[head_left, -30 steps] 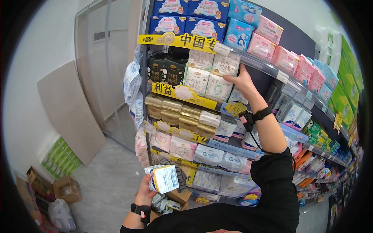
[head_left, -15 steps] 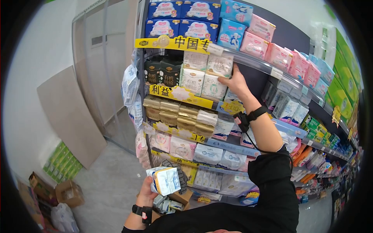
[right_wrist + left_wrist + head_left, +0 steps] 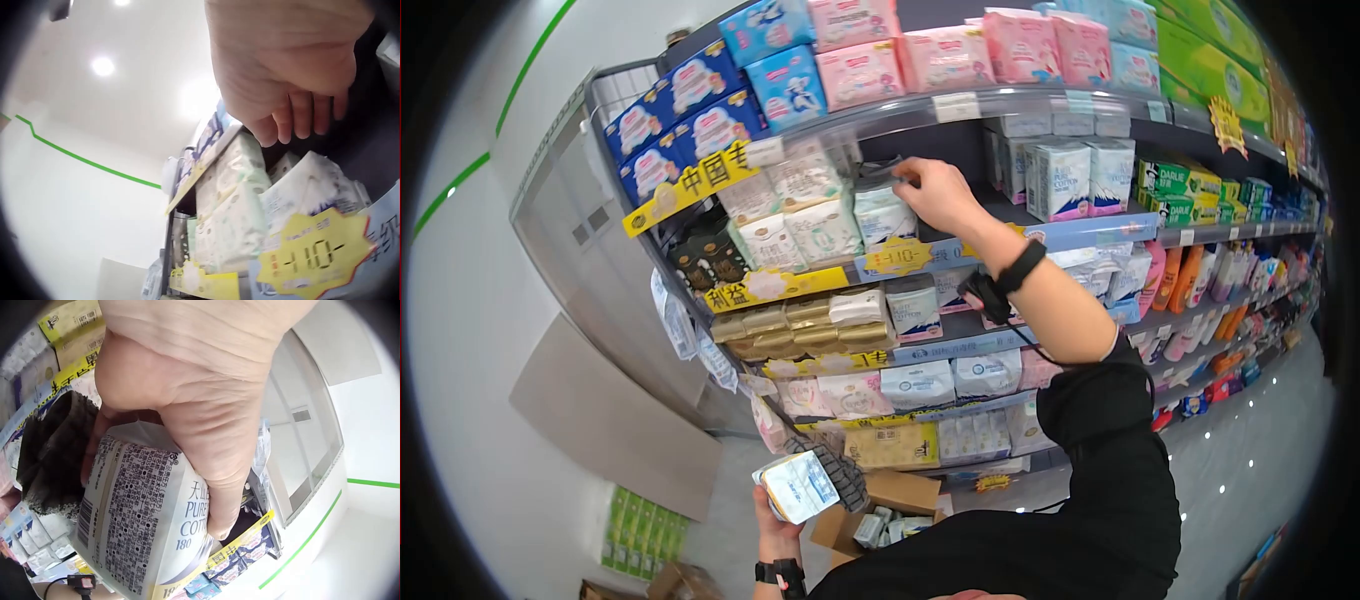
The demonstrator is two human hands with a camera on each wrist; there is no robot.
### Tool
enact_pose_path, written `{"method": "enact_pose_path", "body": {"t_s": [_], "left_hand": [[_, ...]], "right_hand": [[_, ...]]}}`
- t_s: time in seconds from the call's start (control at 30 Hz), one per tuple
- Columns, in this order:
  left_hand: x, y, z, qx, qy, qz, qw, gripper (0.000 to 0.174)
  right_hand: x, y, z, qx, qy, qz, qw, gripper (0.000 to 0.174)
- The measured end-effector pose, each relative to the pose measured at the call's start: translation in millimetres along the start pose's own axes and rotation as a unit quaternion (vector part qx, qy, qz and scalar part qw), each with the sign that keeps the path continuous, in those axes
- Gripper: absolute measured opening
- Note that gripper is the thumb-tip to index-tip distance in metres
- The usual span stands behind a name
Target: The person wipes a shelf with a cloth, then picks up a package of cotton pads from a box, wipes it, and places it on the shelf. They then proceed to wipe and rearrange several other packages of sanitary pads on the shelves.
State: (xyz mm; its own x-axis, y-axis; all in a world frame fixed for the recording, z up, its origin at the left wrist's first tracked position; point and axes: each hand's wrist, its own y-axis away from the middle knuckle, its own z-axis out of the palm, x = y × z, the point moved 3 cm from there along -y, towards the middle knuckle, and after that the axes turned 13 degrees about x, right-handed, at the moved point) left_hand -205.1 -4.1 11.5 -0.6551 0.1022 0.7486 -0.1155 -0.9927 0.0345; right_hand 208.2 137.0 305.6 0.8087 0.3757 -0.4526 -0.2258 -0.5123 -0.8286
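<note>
- Head view: our left hand (image 3: pixel 774 516) grips a boxy white-and-blue plastic pack (image 3: pixel 800 486), well below the blue-fronted shelf (image 3: pixel 1100 229); our right hand (image 3: pixel 945 195) is way nearer, over a pale blue-and-white pouch (image 3: pixel 885 218) just behind its front edge.
- Left wrist: thumb and fingers wrap the pack, long axis seemingly pointing off our palm.
- Right wrist: fingers hang loose above the pouch, holding nothing we can see.
</note>
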Motion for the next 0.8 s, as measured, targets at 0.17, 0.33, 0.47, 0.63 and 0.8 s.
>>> {"method": "enact_pose_path", "body": {"t_s": [0.17,0.33,0.47,0.63,0.8], "left_hand": [[-4,-1,11,0.022,-0.023,-0.003,0.999,0.081],[-19,0,7,0.050,0.000,0.020,0.999,0.080],[-26,5,2,0.074,0.010,0.043,0.996,0.080],[-29,11,-2,0.090,0.017,0.071,0.993,0.080],[-31,19,-9,0.132,0.024,0.095,0.986,0.080]], "right_hand": [[30,-48,31,-0.109,-0.106,0.102,0.983,0.049],[31,-91,73,-0.186,0.016,0.000,0.982,0.058],[22,-110,89,-0.187,-0.025,-0.025,0.982,0.050],[5,-115,84,-0.144,-0.042,-0.102,0.983,0.049],[17,-119,99,-0.189,-0.097,-0.069,0.975,0.048]]}}
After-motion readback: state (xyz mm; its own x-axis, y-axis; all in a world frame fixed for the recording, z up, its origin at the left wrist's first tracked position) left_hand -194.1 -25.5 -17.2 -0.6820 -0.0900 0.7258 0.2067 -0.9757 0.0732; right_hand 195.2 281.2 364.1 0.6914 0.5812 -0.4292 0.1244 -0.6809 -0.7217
